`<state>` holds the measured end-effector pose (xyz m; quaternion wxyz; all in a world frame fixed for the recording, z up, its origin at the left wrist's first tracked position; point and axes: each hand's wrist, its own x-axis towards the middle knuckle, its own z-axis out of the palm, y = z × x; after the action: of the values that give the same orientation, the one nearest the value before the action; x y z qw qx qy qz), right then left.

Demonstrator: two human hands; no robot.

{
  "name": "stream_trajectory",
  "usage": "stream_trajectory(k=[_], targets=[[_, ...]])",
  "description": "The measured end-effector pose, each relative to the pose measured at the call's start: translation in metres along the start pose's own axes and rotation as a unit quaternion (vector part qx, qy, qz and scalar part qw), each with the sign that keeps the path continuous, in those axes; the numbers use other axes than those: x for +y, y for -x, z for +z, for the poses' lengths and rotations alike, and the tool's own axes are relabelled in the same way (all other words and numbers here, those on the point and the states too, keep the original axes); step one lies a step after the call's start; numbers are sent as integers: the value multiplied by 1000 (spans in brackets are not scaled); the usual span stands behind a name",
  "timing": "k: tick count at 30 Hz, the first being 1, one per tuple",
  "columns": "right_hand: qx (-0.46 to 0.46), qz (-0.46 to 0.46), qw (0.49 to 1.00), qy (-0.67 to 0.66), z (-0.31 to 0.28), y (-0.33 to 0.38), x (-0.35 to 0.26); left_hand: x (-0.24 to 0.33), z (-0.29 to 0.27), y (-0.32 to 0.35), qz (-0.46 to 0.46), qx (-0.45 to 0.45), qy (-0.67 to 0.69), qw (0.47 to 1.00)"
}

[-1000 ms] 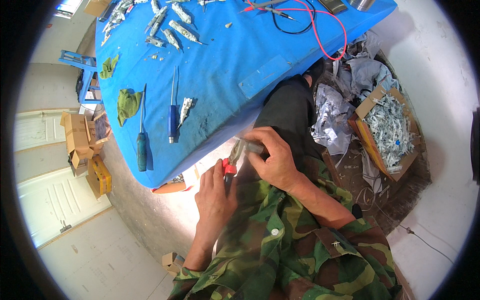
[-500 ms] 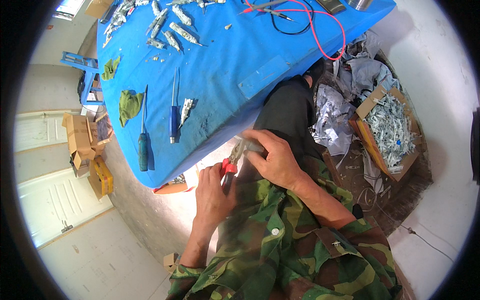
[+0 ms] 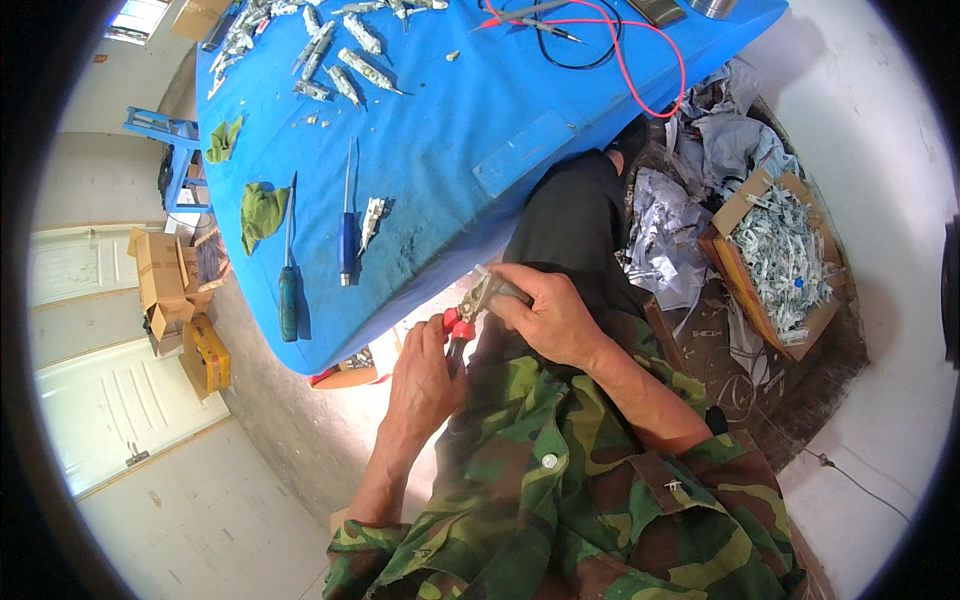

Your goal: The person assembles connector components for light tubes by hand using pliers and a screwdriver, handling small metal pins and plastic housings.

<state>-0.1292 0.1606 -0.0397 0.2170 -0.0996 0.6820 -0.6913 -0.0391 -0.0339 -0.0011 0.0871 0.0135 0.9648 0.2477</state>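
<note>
My left hand (image 3: 420,375) is closed around the handles of a pair of pliers (image 3: 461,329) with red and black grips. Its metal jaws point up and right, against a small grey piece (image 3: 486,287) that my right hand (image 3: 562,318) pinches between thumb and fingers. Most of that piece is hidden by the fingers, so its kind cannot be made out. Both hands are over my lap, just off the near edge of the blue-covered table (image 3: 420,150). On the cloth lie a teal-handled screwdriver (image 3: 288,300), a blue-handled screwdriver (image 3: 347,240) and a small whitish metal part (image 3: 372,222).
Several grey elongated parts (image 3: 365,70) lie at the table's far left. Green rags (image 3: 262,213) are on its left side. Red and black test leads (image 3: 625,60) cross the far right. A carton of small metal pieces (image 3: 785,255) stands right, beside crumpled plastic (image 3: 665,240).
The pliers and the grey piece have tilted slightly, exposing more of the piece between my right fingers. My left hand has shifted a little left and up.
</note>
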Motion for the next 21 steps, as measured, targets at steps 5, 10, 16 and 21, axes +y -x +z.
stream_trajectory(k=[5,10,16,21], targets=[[2,-11,1000,-12,-1,0,1,-10,5,-5,27,52,-98,994],[-10,-2,1000,-24,-4,-3,1,-17,-1,-12,64,94,-208,972],[-46,56,984,-164,-7,-5,1,-10,-19,-20,80,128,-242,958],[-38,52,976,-209,-12,0,1,-6,-21,-3,-39,81,-59,994]])
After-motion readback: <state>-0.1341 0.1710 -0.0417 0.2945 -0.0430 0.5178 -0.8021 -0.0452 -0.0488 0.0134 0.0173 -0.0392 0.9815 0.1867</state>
